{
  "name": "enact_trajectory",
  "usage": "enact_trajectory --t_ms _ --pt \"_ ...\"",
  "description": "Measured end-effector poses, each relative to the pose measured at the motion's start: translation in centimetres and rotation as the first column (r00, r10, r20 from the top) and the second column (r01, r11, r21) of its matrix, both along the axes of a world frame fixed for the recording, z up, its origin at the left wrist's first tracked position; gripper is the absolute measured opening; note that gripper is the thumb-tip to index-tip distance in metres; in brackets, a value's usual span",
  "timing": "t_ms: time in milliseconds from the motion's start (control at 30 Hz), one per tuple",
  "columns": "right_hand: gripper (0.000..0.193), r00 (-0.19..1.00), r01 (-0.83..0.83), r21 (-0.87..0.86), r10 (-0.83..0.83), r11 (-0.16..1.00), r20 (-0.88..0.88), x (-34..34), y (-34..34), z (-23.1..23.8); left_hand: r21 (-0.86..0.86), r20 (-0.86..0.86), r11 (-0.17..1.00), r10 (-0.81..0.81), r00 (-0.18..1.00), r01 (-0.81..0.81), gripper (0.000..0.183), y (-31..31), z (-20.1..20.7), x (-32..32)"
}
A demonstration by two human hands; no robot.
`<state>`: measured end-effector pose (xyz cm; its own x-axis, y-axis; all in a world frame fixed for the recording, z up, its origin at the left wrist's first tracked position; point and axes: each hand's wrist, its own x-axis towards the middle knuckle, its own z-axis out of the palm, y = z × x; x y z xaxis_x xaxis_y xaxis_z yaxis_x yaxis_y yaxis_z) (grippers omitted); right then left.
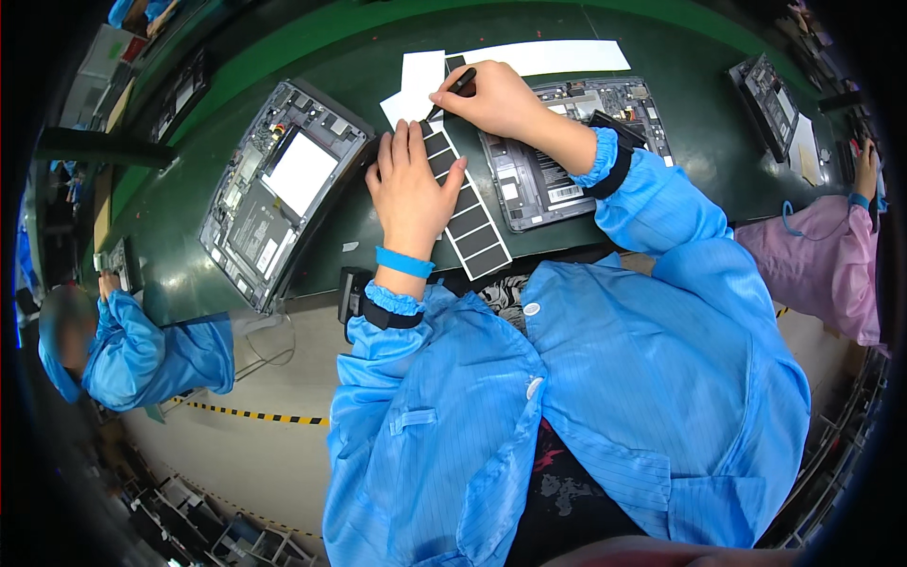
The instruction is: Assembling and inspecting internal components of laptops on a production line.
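While the left hand (409,189) is lying flat w/ fingers spread, pressing on a long strip of dark grey pads (465,206) on the green desk (359,66), the right hand (496,97) is pinching a thin black tool (457,88), tip at the strip's top end near white paper sheets (422,80). An opened tablet (557,170) is lying just under the right wrist, and a 2nd opened tablet (279,189) is lying to the left. Other workers' sleeves are showing at both sides.
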<state>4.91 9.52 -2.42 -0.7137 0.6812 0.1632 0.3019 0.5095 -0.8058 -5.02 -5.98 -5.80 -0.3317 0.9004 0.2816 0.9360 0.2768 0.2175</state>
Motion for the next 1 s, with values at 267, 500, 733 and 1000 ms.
enact_trajectory --t_ms 267,500,733,1000 --pt "0.03 0.999 0.035 -0.016 -0.035 0.999 0.02 -0.5 -0.3 0.1 0.002 0.008 1.0 -0.005 1.0 0.005 0.068 -0.1 0.0 0.0" --pt "0.021 0.997 0.065 -0.21 -0.074 0.976 -0.034 0.0 -0.1 -0.3 0.006 0.031 1.0 -0.014 0.999 0.013 0.07 -0.1 -0.4 -0.1" --pt "0.025 0.878 -0.012 -0.514 -0.237 0.857 -0.415 8.9 3.5 2.0 0.345 0.288 0.939 -0.119 0.95 0.013 0.041 -0.2 1.3 0.4" --pt "0.028 0.943 0.069 -0.641 -0.26 0.764 -0.209 13.0 4.4 0.7 0.309 0.351 0.866 -0.489 0.798 0.394 0.037 1.5 3.1 5.2"
